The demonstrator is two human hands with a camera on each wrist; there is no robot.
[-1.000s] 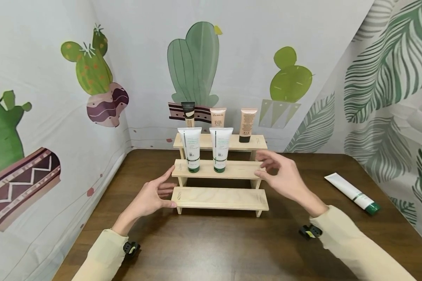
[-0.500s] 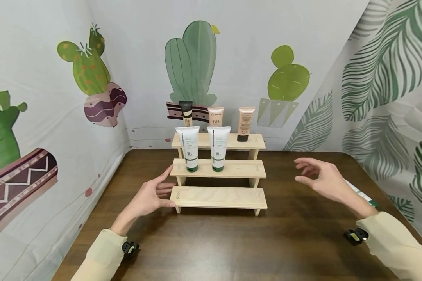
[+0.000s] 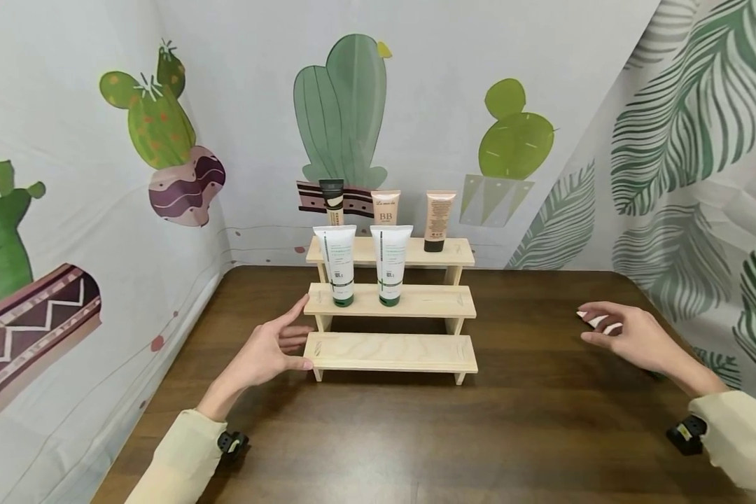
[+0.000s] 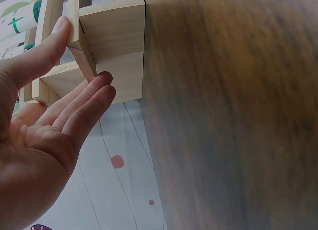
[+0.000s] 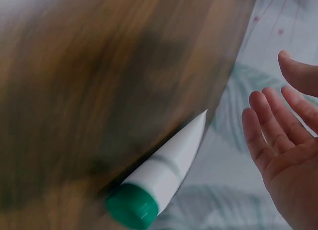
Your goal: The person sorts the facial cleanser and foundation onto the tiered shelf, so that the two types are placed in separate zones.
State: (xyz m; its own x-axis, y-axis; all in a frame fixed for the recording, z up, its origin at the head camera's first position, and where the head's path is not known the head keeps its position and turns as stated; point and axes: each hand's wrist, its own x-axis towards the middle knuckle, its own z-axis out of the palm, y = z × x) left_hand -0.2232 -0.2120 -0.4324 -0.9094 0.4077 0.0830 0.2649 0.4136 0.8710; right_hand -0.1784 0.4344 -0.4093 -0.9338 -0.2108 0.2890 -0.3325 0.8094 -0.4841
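Observation:
At the left end of a three-step wooden stand [image 3: 390, 350], my left hand [image 3: 261, 353] has its thumb at the bottom step and its forefinger at the middle one. The left wrist view shows these fingers fairly straight against the wood. Two white tubes with green caps, a left one [image 3: 337, 266] and a right one [image 3: 392, 266], stand on the middle step. My right hand [image 3: 636, 339] hovers over a third white tube [image 5: 169, 160] lying on the table, mostly hidden by the hand in the head view. Its fingers are loosely bent and hold nothing.
The top step bears a black-topped tube [image 3: 332, 199], a pink BB tube [image 3: 386, 206] and another pink tube [image 3: 439, 217] with a black cap. The brown table [image 3: 365, 434] ends at a cactus-and-leaf cloth [image 3: 246, 126] behind and at the sides.
My right hand has moved from the stand's right end out to the right, over the lying tube. My left hand stays at the stand's left end.

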